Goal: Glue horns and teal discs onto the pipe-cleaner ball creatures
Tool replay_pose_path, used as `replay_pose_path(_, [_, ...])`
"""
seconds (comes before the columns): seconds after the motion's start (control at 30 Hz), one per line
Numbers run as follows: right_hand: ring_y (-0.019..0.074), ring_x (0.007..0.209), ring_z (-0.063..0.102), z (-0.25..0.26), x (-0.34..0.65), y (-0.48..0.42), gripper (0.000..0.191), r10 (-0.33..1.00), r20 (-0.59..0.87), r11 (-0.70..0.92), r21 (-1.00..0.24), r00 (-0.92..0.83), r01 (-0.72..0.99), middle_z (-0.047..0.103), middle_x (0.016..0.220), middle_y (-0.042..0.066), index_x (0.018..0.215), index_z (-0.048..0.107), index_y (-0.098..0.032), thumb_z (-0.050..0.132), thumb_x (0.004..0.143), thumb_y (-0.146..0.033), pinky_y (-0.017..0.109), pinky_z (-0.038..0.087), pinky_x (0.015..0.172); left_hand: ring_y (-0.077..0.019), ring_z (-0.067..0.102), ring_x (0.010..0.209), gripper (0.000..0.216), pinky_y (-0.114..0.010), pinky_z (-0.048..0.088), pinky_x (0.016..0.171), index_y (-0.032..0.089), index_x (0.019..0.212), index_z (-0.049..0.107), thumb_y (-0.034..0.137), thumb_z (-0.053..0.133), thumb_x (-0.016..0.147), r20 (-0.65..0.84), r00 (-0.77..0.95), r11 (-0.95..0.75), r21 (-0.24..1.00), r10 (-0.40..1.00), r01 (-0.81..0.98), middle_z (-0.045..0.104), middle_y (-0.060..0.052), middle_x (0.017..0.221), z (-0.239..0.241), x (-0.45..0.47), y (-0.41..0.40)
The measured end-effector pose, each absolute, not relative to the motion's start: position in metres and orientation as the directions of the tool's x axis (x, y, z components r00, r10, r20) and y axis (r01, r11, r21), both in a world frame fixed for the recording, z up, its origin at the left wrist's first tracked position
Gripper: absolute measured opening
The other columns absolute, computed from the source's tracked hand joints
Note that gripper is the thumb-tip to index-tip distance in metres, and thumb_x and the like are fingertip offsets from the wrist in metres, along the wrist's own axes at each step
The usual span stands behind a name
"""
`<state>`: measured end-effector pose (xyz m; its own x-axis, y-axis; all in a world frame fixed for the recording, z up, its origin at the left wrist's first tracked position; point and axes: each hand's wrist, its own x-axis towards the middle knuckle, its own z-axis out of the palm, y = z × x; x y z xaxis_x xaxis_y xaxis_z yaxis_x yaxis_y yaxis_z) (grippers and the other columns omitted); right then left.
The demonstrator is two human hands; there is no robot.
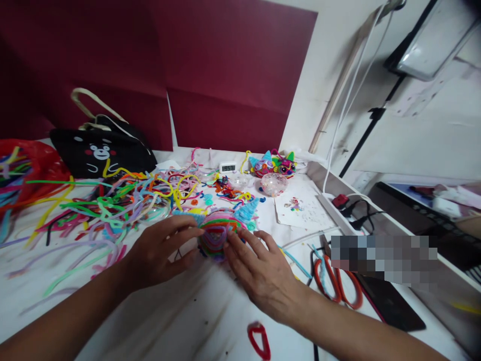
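A round ball wrapped in coloured pipe-cleaner stripes (217,245) sits on the white table between my hands. It has a fuzzy blue pointed ear (247,210) on its right and a second blue piece (190,216) on its left. My right hand (259,268) has its fingers closed over the ball's front right side. At the left side, my left hand (160,250) is open with fingers curved and apart, its fingertips close to the ball; whether they touch it is unclear. A red pipe-cleaner loop (259,342) lies nearer to me.
Loose pipe cleaners (124,200) are heaped at left, by a black bag (101,150). Behind are a small digital clock (227,167), decorated balls (262,164) and a clear dome (274,184). Orange-handled scissors (338,281) and a dark phone (391,303) lie right, beside a raised edge (361,210).
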<state>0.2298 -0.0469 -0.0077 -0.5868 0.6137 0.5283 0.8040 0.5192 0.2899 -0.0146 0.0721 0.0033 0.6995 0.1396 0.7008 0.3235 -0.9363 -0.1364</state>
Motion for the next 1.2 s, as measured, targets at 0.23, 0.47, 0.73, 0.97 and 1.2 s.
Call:
replay_pose_path(0.23, [0.0337,0.126,0.045,-0.008,0.233,-0.047,0.038,0.614,0.523,0.518,0.299,-0.591,0.802,0.051,0.142,0.016,0.132,0.053,-0.008,0.041,0.096,-0.013,0.052,0.045,0.093,-0.0217,0.064,0.101,0.040,-0.033,0.054,0.086,0.023,0.118,0.057,0.016,0.064,0.079,0.668,0.732,-0.950,-0.125,0.132,0.286,0.062,-0.011,0.117,-0.008,-0.013,0.072])
replay_pose_path(0.47, [0.0341,0.127,0.045,-0.007,0.236,-0.047,0.040,0.627,0.504,0.521,0.295,-0.594,0.801,0.050,0.142,0.016,0.134,0.051,-0.007,0.038,0.096,-0.012,0.053,0.045,0.093,-0.0209,0.064,0.097,0.034,-0.036,0.054,0.082,0.026,0.116,0.055,0.017,0.060,0.084,0.686,0.707,-0.942,-0.096,0.172,0.323,0.065,-0.010,0.112,-0.011,-0.005,0.063])
replay_pose_path(0.73, [0.0343,0.127,0.045,-0.005,0.238,-0.046,0.039,0.627,0.498,0.530,0.290,-0.599,0.796,0.050,0.142,0.017,0.133,0.051,-0.007,0.038,0.096,-0.012,0.054,0.045,0.094,-0.0232,0.065,0.100,0.039,-0.039,0.053,0.088,0.029,0.120,0.054,0.019,0.059,0.083,0.685,0.689,-0.928,-0.051,0.236,0.368,0.066,-0.008,0.114,-0.019,-0.005,0.059])
replay_pose_path(0.97, [0.0335,0.128,0.045,-0.004,0.240,-0.045,0.038,0.616,0.506,0.536,0.292,-0.604,0.792,0.052,0.140,0.017,0.131,0.053,-0.007,0.036,0.097,-0.012,0.053,0.044,0.095,-0.0204,0.063,0.093,0.036,-0.035,0.055,0.078,0.023,0.117,0.055,0.015,0.062,0.082,0.703,0.686,-0.933,-0.092,0.187,0.348,0.057,-0.013,0.123,-0.018,-0.001,0.059])
replay_pose_path(1.2, [0.0344,0.126,0.047,-0.005,0.240,-0.045,0.037,0.612,0.510,0.542,0.286,-0.605,0.790,0.052,0.140,0.017,0.130,0.052,-0.007,0.036,0.097,-0.012,0.053,0.044,0.095,-0.0245,0.059,0.109,0.031,-0.039,0.054,0.088,0.019,0.113,0.053,0.018,0.066,0.084,0.696,0.703,-0.937,-0.134,0.142,0.322,0.058,-0.014,0.123,-0.015,0.004,0.060])
